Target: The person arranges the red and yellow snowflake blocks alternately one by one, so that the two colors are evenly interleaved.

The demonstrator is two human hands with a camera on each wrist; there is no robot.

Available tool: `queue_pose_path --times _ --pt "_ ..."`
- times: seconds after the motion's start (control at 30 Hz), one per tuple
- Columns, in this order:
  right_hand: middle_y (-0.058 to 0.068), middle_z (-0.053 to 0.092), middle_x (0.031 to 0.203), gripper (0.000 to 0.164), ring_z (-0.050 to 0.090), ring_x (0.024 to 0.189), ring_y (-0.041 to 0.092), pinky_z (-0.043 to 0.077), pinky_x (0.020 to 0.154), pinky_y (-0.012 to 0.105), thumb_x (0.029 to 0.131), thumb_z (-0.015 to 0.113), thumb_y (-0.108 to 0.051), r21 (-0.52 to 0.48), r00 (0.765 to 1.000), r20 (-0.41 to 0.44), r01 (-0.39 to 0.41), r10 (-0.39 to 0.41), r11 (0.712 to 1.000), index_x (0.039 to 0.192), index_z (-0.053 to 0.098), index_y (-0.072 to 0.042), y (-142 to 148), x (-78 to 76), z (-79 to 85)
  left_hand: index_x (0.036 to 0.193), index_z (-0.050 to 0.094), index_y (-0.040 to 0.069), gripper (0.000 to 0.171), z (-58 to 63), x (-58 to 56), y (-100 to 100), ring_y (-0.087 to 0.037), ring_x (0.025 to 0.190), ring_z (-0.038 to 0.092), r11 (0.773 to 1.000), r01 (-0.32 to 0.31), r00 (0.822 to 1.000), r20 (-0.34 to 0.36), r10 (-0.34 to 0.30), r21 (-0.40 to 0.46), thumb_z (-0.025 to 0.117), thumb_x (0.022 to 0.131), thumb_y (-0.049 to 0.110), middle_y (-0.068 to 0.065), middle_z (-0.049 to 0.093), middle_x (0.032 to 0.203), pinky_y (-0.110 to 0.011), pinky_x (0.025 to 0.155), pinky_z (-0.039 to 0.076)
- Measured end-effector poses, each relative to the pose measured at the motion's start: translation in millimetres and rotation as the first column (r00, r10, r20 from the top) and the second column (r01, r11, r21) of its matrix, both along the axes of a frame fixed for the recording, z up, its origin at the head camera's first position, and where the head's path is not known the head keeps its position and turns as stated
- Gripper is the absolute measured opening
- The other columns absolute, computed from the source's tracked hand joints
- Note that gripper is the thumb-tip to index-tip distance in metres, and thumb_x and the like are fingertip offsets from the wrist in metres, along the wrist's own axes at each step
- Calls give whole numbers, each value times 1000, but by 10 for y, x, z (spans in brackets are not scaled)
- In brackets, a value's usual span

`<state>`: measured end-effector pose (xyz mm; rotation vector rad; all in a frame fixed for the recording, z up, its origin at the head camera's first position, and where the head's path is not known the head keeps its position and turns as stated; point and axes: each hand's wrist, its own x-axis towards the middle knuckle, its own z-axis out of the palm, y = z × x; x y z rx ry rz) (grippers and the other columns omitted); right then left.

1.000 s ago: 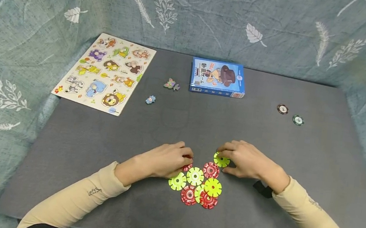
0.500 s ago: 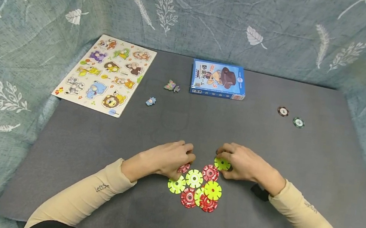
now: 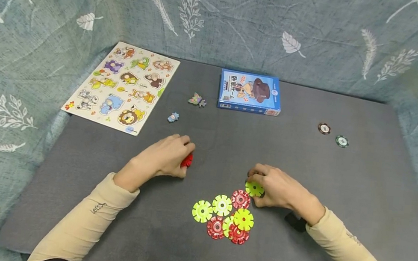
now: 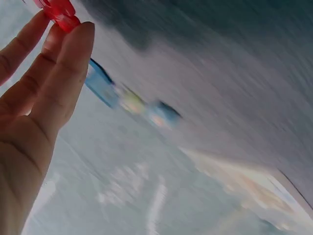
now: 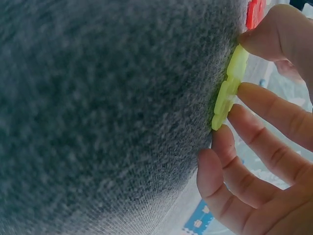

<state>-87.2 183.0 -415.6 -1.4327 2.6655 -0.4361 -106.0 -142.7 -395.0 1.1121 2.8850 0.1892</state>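
Observation:
In the head view my left hand [image 3: 161,156] holds a red notched plastic disc [image 3: 188,160] left of the pile, between thumb and fingers. The left wrist view shows this red disc [image 4: 59,11] at the fingertips. My right hand [image 3: 280,187] pinches a yellow-green notched disc [image 3: 254,189] at the pile's upper right. It lies at the dark tabletop in the right wrist view, with thumb and fingertips on the disc [image 5: 229,90]. Below lie several more discs, among them a red disc [image 3: 240,199] and a yellow disc [image 3: 243,219] overlapping others.
An animal puzzle board [image 3: 122,88] lies at the back left of the grey table [image 3: 123,232]. Two small figures, one blue [image 3: 173,117] and one multicoloured [image 3: 197,99], lie beside it. A blue game box [image 3: 250,93] stands behind; brown [image 3: 324,128] and green [image 3: 342,141] chips lie right.
My left hand has taken the red disc from the pile's upper left and moved it left and away from me. My right hand has stayed almost still on the yellow-green disc.

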Motion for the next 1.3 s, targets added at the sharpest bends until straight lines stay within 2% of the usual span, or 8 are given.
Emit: queue_pose_path --times 0.13,0.3,0.43,0.6,0.83,1.07,1.3 --pt "6 64 104 35 62 83 13 53 70 28 66 78 -22 -1 1000 21 12 -12 1000 98 73 -8 1 7 0 81 59 9 22 -1 -119 -221 -22 68 48 995 -94 995 43 95 -21 69 64 18 -4 52 79 -36 67 42" --pt "5 63 104 35 60 81 12 52 68 27 67 77 -21 1 999 35 19 -19 1000 98 72 -7 5 6 -15 96 66 5 33 -15 -251 -413 -26 76 52 983 -180 976 117 183 -29 73 67 19 -8 57 90 -38 73 45" --pt "6 63 104 35 59 81 12 51 68 26 68 77 -21 7 999 50 18 -19 1000 100 72 -7 6 8 -24 103 68 6 39 -48 -313 -506 -28 84 53 979 -203 965 173 199 4 75 68 19 -11 58 100 -40 77 46" --pt "6 63 104 36 59 83 12 52 69 27 69 77 -21 13 998 55 11 -12 1000 101 72 -7 8 6 -18 111 69 7 39 -55 -324 -572 -29 94 54 973 -225 949 236 209 46 75 74 17 -15 59 110 -41 83 45" --pt "4 64 105 38 62 86 12 54 74 29 68 78 -22 3 999 40 20 -20 1000 102 71 -7 33 -42 6 116 68 3 37 -32 -351 -595 -30 100 60 972 -230 945 249 211 48 72 82 17 -17 61 117 -43 85 50" --pt "5 65 102 40 62 85 13 54 74 31 68 79 -23 -44 997 -15 69 -69 997 103 71 -6 -81 -245 82 114 69 0 36 -45 -370 -614 -31 102 63 968 -240 948 231 218 70 73 82 16 -18 63 118 -42 85 52" --pt "8 65 101 43 63 82 16 55 73 30 71 78 -24 -10 996 -2 91 -91 996 107 71 -4 -588 -576 178 114 69 0 36 -26 -382 -604 -29 96 62 964 -261 941 234 243 47 73 83 16 -18 64 114 -41 81 52"
